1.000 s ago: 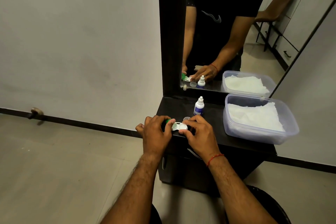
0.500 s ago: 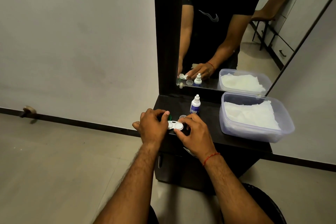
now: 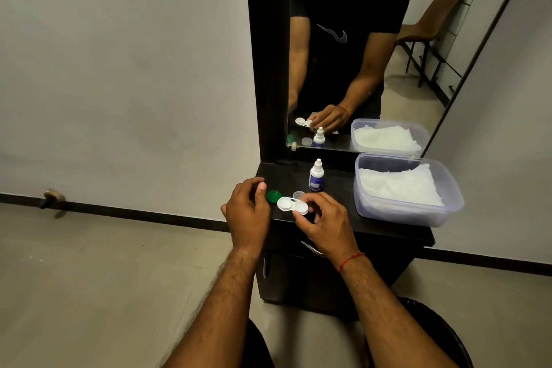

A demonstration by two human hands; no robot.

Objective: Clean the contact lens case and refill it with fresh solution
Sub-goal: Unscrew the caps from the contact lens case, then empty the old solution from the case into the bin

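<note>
A white two-well contact lens case (image 3: 289, 205) is held just above the dark tabletop (image 3: 373, 225) by my right hand (image 3: 321, 219), which pinches its right end. The case's left well is uncovered. A green cap (image 3: 274, 196) lies on the table just left of the case. My left hand (image 3: 248, 209) hovers beside the green cap with fingers loosely curled and nothing in them. A small clear cap (image 3: 298, 195) rests behind the case. A small white solution bottle (image 3: 316, 175) with a blue label stands upright further back.
A clear plastic tub (image 3: 442, 212) holding white tissue sits at the right of the table. A mirror (image 3: 358, 48) rises behind the table and reflects the scene. The table's front edge is just under my hands, with drawer handles (image 3: 312, 249) below.
The green cap has come off the case's left well and now lies on the table. My left hand has let go and drawn back to the left.
</note>
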